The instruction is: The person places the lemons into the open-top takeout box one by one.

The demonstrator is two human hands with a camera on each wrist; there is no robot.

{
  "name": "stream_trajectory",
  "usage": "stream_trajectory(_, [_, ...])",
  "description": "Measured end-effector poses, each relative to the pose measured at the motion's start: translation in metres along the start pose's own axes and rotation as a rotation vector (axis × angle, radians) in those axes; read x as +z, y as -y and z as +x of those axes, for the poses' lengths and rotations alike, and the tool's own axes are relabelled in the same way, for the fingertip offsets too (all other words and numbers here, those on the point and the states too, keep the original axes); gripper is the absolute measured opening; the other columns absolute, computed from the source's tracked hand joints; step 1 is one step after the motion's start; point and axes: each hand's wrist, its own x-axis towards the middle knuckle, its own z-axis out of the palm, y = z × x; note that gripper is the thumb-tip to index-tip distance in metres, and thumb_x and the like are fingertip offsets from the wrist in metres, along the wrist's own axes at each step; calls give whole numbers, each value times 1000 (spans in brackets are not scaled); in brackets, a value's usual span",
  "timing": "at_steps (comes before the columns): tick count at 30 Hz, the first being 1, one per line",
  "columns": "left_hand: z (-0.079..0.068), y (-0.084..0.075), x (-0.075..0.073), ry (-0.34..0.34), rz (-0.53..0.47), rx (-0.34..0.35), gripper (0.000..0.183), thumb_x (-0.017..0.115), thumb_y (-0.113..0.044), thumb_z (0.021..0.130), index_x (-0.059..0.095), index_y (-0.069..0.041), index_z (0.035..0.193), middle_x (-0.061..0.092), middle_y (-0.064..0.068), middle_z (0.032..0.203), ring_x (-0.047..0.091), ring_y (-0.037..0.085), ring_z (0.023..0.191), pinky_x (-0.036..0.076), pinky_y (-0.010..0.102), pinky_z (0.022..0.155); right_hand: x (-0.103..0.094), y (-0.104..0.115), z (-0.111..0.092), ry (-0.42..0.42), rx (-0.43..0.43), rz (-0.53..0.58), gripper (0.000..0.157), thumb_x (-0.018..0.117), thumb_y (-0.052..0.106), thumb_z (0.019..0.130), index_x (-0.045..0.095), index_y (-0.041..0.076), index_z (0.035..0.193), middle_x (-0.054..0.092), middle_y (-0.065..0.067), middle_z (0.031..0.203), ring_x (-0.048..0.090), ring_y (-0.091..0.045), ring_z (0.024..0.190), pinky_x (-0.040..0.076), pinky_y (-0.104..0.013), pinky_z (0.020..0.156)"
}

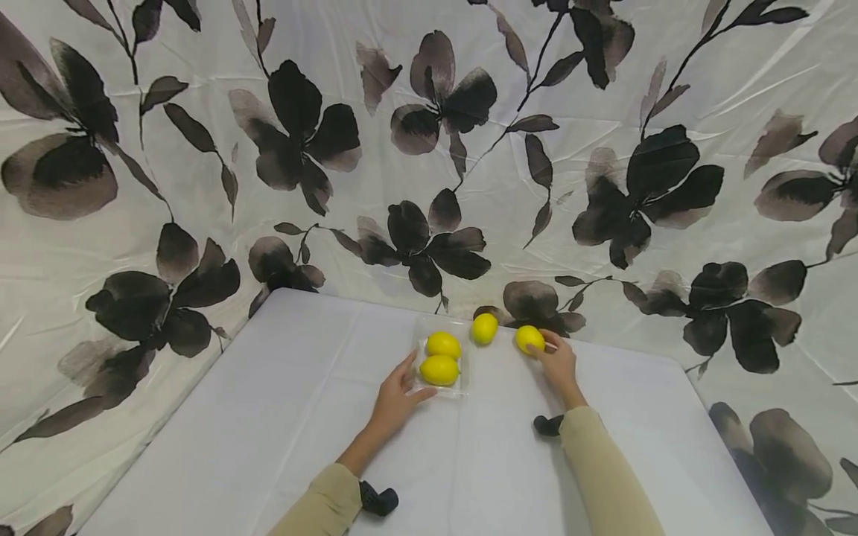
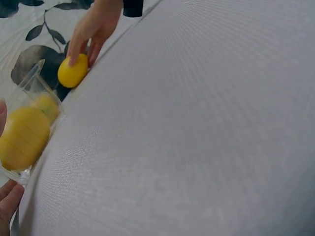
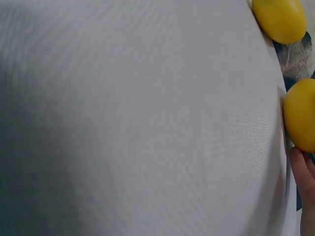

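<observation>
Two yellow lemons, a far one (image 1: pixel 444 345) and a near one (image 1: pixel 439 370), lie in a clear plastic container (image 1: pixel 464 383). My left hand (image 1: pixel 392 398) rests at the container's near left corner, thumb and fingers spread along its sides. In the left wrist view, only bits of that hand (image 2: pixel 10 204) show beside the container (image 2: pixel 34 81). My right hand (image 1: pixel 559 365) grips another lemon (image 1: pixel 528 339) between thumb and fingers near the far table edge. Left of it sits a loose lemon (image 1: pixel 484 328), apart from the container.
A white cloth covers the table (image 1: pixel 322 417). Behind its far edge hangs a pale curtain (image 1: pixel 523 186) with dark flowers. Black wrist devices show at the left wrist (image 1: pixel 379 500) and the right wrist (image 1: pixel 548 426).
</observation>
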Motion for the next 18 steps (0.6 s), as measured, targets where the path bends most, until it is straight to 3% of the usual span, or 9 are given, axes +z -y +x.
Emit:
stream_trajectory(11, [0,-5,0,4,-16,-4,85,79,-31,73,35,-23,144,31,2,150,40,28,131,44,33,100,-1,5,-6,-14,-5,5,51,71,26,84,55,7,128,54,-15,128,55,-34,111,48,-43,96])
stream_trajectory(18, [-2,-5,1,3,-18,-14,86,80,-35,71,36,-23,144,32,2,150,40,28,131,44,33,100,3,10,-13,-6,-102,54,51,73,23,82,56,5,127,55,-15,127,56,-33,111,49,-42,96])
